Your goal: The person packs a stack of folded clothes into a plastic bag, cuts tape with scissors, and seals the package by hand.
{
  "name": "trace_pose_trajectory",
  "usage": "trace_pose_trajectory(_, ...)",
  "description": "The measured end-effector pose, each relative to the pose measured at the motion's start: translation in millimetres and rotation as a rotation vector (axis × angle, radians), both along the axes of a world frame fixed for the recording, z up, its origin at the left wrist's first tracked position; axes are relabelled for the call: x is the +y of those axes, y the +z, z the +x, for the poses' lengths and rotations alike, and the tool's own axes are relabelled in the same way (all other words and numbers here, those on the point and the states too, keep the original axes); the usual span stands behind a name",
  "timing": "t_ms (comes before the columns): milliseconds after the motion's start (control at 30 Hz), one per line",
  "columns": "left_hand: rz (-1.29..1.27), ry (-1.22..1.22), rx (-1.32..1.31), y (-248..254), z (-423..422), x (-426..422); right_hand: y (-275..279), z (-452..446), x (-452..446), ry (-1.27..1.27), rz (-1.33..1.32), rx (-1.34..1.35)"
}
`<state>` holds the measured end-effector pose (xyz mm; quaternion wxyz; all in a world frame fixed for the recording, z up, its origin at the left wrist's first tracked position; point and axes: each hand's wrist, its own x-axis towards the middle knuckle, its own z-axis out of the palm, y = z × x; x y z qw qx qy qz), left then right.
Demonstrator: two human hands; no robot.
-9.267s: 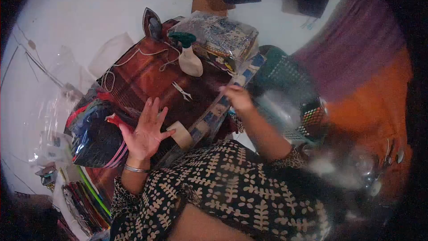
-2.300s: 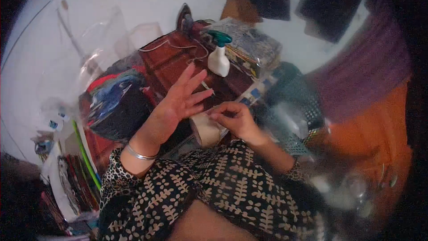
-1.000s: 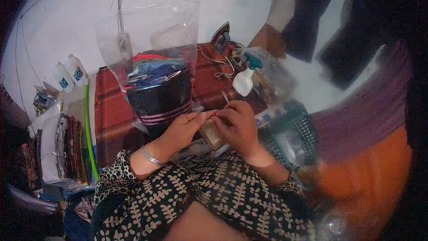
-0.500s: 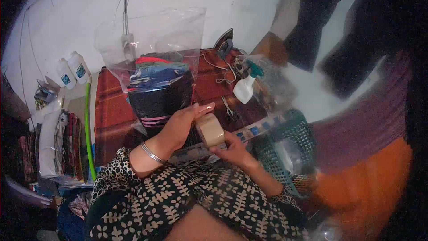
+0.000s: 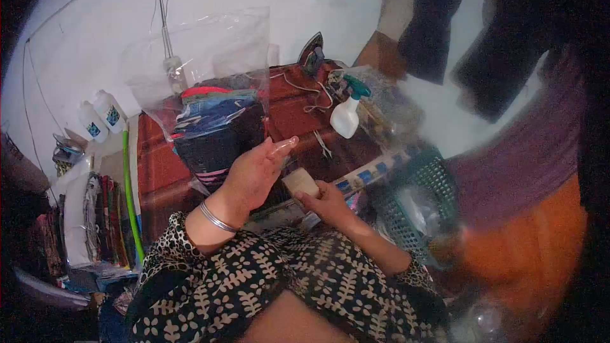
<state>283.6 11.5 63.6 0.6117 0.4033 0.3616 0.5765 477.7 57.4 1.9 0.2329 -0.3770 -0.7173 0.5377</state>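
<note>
At your far left stands a row of folded fabrics in white, dark red and black [image 5: 108, 216], with two white plastic bottles with blue labels [image 5: 109, 113] behind it. Just beside the fabrics, a bright green narrow strip [image 5: 131, 194] runs along the table covered in red-brown cloth [image 5: 162, 184]. A clear plastic bag [image 5: 244, 38] holding folded dark, blue and red clothes [image 5: 219, 146] stands beyond your left hand [image 5: 254, 174], which has its fingers stretched out together; a shiny patch lies across them, too unclear to name. Near that hand, the grip of your right hand [image 5: 330, 203] is closed around a broad cream-coloured roll of tape [image 5: 300, 184], held over the table's near edge. Farther back are an upright grey iron [image 5: 311, 57], small metal snips lying flat [image 5: 324, 146] and a white spray bottle with a green trigger head [image 5: 345, 117]. Right of the table sits a green perforated plastic basket [image 5: 438, 178], then a bright orange cloth [image 5: 521, 241].
</note>
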Motion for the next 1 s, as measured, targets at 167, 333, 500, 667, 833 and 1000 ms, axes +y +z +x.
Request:
trace_pose_trajectory(167,-0.227,-0.016,-0.183,6.7,10.9,-7.9,9.4,-4.2,-1.6,0.023,0.005,-0.149)
trace_pose_trajectory(333,-0.257,-0.042,-0.353,13.1,-4.5,-7.3,10.2,0.0,-2.6,0.005,-0.043,-0.138)
trace_pose_trajectory(500,-0.219,-0.149,-0.547,-1.6,-13.6,-11.3,12.8,7.3,1.1,0.062,-0.068,-0.106)
trace_pose_trajectory(667,-0.196,-0.208,-0.718,6.2,-8.0,-19.9,15.0,8.8,1.8,0.059,-0.04,-0.079)
trace_pose_trajectory(833,-0.204,-0.211,-0.713,11.9,-3.0,-23.3,-2.6,10.2,8.7,0.069,-0.036,-0.092)
trace_pose_trajectory(1000,-0.176,-0.23,-0.703,12.9,0.9,-23.7,-13.2,12.7,9.2,0.08,-0.097,-0.011)
